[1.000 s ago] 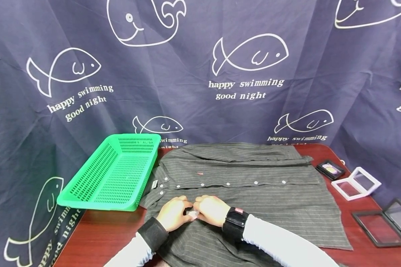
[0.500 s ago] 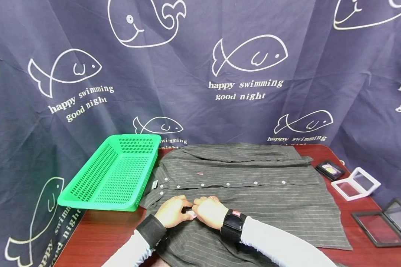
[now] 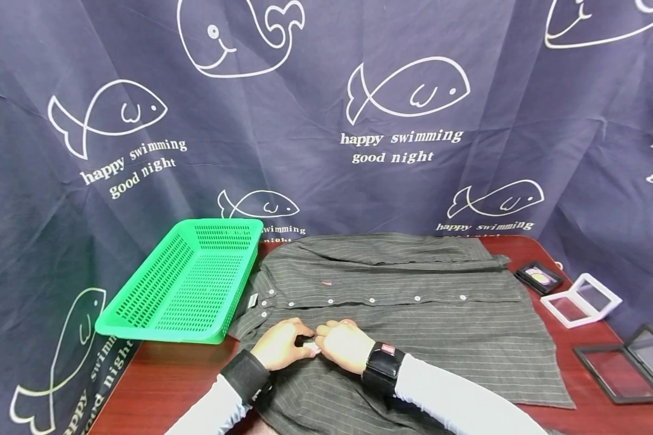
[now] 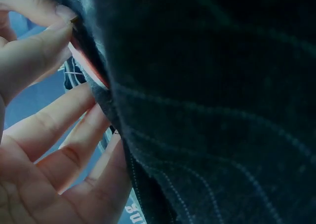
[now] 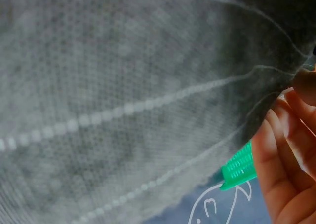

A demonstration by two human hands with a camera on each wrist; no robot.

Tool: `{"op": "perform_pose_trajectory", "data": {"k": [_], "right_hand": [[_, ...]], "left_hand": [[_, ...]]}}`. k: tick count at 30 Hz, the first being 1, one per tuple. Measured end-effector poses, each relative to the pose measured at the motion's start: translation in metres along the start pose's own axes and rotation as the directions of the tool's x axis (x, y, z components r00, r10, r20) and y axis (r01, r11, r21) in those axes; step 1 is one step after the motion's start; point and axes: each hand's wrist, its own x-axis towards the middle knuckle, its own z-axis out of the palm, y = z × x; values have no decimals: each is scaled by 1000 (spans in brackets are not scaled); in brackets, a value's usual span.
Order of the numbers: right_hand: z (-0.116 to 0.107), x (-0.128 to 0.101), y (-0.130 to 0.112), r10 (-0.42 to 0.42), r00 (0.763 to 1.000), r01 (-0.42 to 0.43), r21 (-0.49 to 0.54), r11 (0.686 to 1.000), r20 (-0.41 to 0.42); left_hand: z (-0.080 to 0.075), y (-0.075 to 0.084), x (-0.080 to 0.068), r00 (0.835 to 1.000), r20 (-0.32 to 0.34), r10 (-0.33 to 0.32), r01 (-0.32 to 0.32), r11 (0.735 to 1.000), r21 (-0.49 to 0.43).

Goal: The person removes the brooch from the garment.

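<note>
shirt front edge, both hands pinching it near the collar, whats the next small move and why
Probably ease the pinched edge toward the next button: both the left hand and right hand grip the striped shirt at its front edge, where a small white piece shows between them.

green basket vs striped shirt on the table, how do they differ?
The green basket is a rigid perforated tray with upright walls; the striped shirt is soft dark cloth, spread flat. The basket sits at the table's left end, untouched; the shirt covers the middle, and both the left hand and right hand grip its near front edge. Both rest on the table, side by side.
</note>
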Motion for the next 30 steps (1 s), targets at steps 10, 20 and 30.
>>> {"op": "perform_pose_trajectory", "data": {"k": [10,20,30], "right_hand": [[-1,0,2,21,999,-20,48,999,-31],[-1,1,7,74,994,-47,281,959,-86],[-1,2,8,165,985,-133,396,908,-48]], "left_hand": [[-1,3,-3,997,-61,-55,50,996,-80],[-6,8,-4,990,-131,-54,42,995,-93],[-4,7,-3,986,-167,-29,26,999,-25]]}}
